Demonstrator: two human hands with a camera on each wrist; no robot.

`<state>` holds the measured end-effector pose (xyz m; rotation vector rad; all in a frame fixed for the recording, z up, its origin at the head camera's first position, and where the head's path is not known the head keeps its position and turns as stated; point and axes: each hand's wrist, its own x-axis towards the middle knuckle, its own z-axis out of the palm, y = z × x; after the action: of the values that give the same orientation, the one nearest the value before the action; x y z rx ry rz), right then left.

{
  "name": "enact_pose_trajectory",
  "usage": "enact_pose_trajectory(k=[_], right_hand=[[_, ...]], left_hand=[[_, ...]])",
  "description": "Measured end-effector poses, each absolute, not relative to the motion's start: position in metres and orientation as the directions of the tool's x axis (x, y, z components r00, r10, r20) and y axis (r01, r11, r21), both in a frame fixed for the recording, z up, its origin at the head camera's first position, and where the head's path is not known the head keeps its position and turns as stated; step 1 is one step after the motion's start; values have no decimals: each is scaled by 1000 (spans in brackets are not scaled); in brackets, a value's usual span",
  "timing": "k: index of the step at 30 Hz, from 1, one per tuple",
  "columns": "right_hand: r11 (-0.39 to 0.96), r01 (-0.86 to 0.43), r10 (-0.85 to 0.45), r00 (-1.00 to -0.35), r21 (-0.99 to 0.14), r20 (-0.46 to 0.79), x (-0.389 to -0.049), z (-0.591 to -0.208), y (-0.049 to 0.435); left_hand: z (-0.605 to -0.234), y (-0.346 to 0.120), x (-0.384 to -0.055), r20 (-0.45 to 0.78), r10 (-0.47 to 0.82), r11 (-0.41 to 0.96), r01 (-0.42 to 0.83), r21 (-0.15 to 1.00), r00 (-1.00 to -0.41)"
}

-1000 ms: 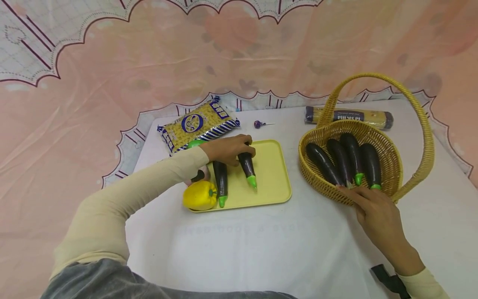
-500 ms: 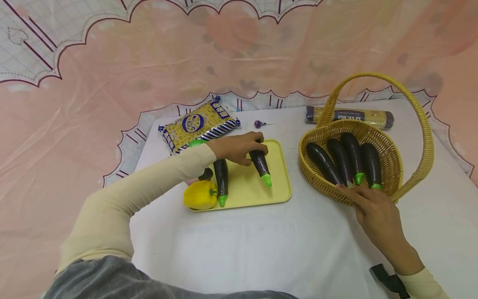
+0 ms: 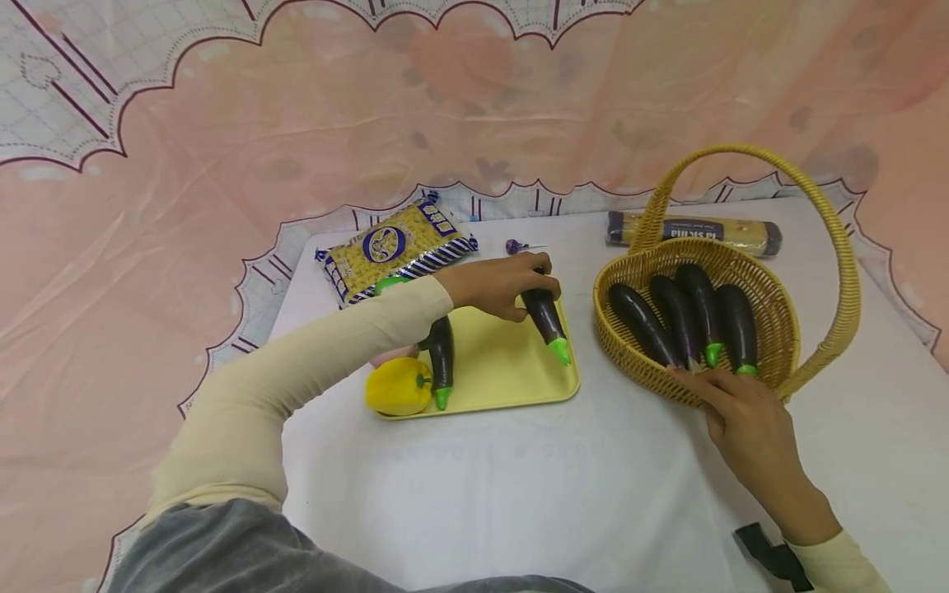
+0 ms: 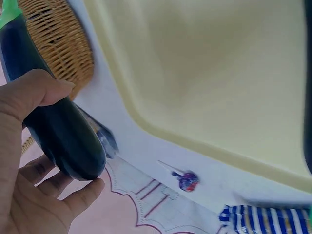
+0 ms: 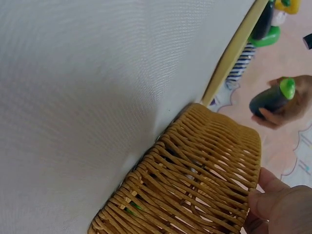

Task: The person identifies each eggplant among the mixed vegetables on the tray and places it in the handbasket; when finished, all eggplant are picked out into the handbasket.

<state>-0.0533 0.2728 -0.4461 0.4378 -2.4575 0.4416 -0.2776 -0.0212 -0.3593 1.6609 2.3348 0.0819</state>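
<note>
Mid-frame, my left fingers (image 3: 544,282) grip one eggplant (image 3: 546,315) at one tray (image 3: 504,371)'s right side; a second eggplant (image 3: 442,358) lies left. Lower right, my right fingers (image 3: 700,387) pinch one basket (image 3: 628,365), four eggplants (image 3: 642,324) inside.

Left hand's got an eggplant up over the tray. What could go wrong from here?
1. The glossy eggplant might slip: the left hand grips its blunt half, stem end free.
2. If moved into the wicker basket, it could knock the four eggplants there.
3. The right hand pinches the rim; pulling could tip the basket.
</note>
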Motion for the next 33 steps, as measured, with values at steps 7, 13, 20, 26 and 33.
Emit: enact_pose_trajectory(k=[7,13,20,26,33], right_hand=[[889,-408,-209,-765,-208,609,-54,-446,273],[891,-405,-210,-767,-203,606,-55,-446,274],[890,-409,-213,-764,-201,609,-55,-446,275],[892,-399,-201,-769,-210,607,-55,-446,275],[884,-411,-198,-760,-222,619,-54,-447,272]], left_hand=[[-356,-1,-276,-171,947,303,935,183,-273],[-353,14,-275,-159,953,282,945,164,-257],[-352,35,-273,-166,955,274,944,185,-245],[-348,55,-272,-138,960,259,958,124,-242],[-345,79,-265,-158,957,255,965,67,-242]])
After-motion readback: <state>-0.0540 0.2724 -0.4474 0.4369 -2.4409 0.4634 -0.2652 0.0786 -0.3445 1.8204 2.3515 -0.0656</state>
